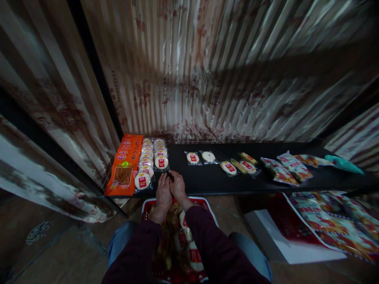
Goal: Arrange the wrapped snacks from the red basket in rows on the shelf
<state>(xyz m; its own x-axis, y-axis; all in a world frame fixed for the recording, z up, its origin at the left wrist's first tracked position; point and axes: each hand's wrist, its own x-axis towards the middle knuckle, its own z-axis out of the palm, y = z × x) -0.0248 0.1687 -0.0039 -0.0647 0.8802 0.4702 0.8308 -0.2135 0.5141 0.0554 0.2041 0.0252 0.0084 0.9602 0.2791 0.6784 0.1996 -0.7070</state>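
Note:
My left hand (pixel 164 193) and my right hand (pixel 178 186) are pressed close together at the front edge of the black shelf (pixel 189 184). Their fingers are drawn in around something small and dark that I cannot make out. Just beyond them lie two overlapping rows of round white crackers in clear wrappers, the nearest being a wrapped cracker (pixel 161 162) and another wrapped cracker (pixel 142 180). Orange snack packets (pixel 122 173) overlap at the shelf's left end. Under my forearms stands a red basket (pixel 209 205) holding more wrapped crackers and yellowish packets.
Loose wrapped crackers (pixel 209 157) and thin yellow packets (pixel 238 166) lie mid-shelf. Further right are white-and-red snack bags (pixel 294 165) and a teal bag (pixel 345 164). Below right, a second red basket (pixel 286 217) of bags stands by a white box (pixel 275 232). A dark post (pixel 94 63) rises left.

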